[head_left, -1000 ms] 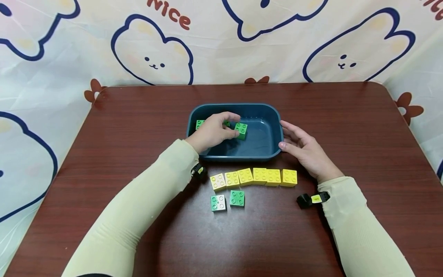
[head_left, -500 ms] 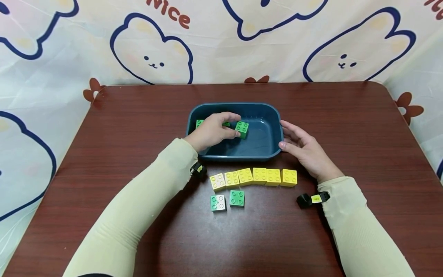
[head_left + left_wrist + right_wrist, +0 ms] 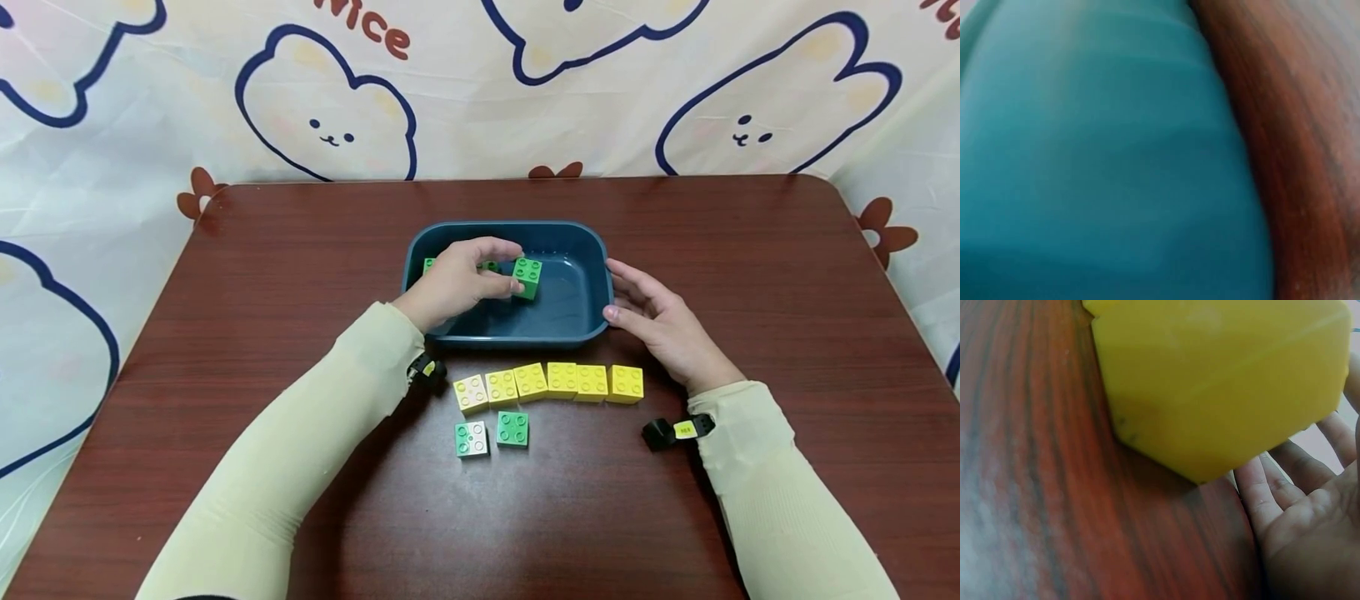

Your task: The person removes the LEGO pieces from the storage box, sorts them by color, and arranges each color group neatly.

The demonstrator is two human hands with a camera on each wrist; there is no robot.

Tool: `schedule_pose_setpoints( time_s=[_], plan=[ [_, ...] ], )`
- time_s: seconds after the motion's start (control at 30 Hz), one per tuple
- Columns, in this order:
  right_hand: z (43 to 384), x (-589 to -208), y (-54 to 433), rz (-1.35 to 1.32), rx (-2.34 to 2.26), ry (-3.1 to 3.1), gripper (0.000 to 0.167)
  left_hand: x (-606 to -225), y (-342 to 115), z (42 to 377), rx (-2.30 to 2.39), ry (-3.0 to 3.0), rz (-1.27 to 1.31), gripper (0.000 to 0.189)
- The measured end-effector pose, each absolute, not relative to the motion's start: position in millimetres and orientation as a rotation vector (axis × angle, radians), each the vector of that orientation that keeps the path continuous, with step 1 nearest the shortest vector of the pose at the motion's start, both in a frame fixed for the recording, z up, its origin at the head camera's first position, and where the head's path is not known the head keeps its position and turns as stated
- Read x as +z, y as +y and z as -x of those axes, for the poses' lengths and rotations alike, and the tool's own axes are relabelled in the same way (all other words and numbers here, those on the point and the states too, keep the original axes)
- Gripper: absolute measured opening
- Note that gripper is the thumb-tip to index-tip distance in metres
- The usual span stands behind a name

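In the head view my left hand (image 3: 463,279) reaches into a dark blue plastic bin (image 3: 517,342). Its thumb and fingers pinch a green toy building block (image 3: 527,276) with studs on top. More green blocks (image 3: 489,267) show partly behind that hand. My right hand (image 3: 671,337) rests against the bin's right end, fingers fairly straight along the outer wall and thumb at the near corner. The left wrist view is filled by the bin's blurred wall (image 3: 1104,156), hiding the left fingers. Spread right fingers (image 3: 1260,494) appear in the right wrist view behind a close yellow block (image 3: 1222,381).
A row of several yellow blocks (image 3: 562,380) lies in front of the bin on the brown wooden table (image 3: 600,517). Nearer stand a green block (image 3: 513,429) and a green-and-white block (image 3: 472,439). A patterned cloth (image 3: 480,108) hangs behind the table.
The green block in my left hand has shifted slightly up and to the right, and turned a little. My right hand stays at the bin's end.
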State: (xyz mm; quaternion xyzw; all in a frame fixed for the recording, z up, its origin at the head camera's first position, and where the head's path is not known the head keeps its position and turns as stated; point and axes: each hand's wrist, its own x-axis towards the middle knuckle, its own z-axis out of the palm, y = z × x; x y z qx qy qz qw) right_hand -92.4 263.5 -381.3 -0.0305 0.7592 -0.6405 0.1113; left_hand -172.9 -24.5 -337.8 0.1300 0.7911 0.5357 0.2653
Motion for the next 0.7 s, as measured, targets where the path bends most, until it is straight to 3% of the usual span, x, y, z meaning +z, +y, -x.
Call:
schedule_pose_setpoints(
  time_s=[0.7],
  plan=[
    [92.1, -381.7, 263.4, 0.107, -1.867, 2.232, 0.063, -313.0, -30.4, 131.7, 1.753, 2.051, -0.426, 0.041]
  ],
)
